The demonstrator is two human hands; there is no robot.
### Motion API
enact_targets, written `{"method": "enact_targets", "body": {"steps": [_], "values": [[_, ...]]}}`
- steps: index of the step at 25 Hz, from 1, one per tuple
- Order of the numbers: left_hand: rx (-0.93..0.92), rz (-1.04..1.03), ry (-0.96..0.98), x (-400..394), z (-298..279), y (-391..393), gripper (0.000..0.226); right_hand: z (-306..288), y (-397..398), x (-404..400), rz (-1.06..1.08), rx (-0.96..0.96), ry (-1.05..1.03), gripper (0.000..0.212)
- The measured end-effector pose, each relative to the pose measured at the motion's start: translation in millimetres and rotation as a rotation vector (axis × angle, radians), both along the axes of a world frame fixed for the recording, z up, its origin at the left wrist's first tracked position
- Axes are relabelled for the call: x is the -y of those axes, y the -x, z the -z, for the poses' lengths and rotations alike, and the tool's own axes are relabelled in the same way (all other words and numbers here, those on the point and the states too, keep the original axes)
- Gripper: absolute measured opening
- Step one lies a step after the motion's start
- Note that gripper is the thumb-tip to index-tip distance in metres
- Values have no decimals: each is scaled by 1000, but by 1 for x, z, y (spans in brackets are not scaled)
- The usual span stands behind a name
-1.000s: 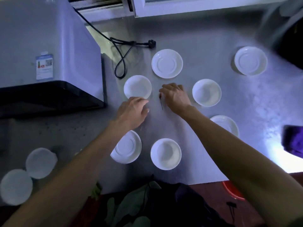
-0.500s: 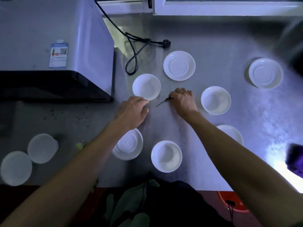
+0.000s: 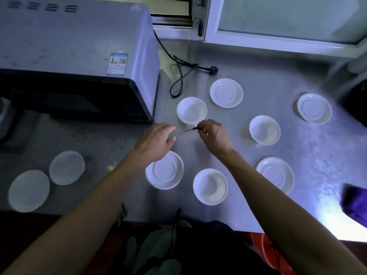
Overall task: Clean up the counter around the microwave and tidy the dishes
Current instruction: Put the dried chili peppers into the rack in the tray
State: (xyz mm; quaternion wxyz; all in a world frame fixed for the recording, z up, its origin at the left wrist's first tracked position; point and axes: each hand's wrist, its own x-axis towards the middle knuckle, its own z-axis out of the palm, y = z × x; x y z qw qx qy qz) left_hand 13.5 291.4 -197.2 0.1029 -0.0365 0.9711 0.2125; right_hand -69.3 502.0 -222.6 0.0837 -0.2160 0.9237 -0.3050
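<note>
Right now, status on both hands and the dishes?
Right hand pinches a thin stick. Left hand open, holding nothing. White dishes still spread singly on the counter; nearest bowl just beyond the hands. Nothing in the way.

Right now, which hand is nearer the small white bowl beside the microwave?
Right. The right hand, pinching a thin dark stick, sits just below the small white bowl, nearly touching its rim. The left hand hovers open, farther down-left.

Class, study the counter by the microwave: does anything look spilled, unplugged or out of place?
Yes. Dark crumbs are scattered on the counter before the microwave. Its power plug lies loose on the counter. The right hand pinches a thin stick, which doesn't belong among the dishes.
</note>
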Motion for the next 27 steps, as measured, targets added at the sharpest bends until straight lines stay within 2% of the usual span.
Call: {"method": "enact_targets", "body": {"steps": [5, 13, 18, 23, 27], "values": [[-48, -119, 22, 52, -14, -70, 41, -19, -41, 62, -115, -8, 14, 14], [-27, -386, 18, 150, -28, -246, 42, -52, -164, 193, -370, -79, 36, 13], [-28, -528, 41, 206, -37, -355, 44, -66, -248, 273, -373, -24, 144, 15], [-66, -672, 90, 247, -47, -428, 44, -74, -308, 335, -483, 4, 160, 15], [-89, -734, 81, 270, -48, -457, 43, -78, -332, 374, -539, 24, 146, 17]]}}
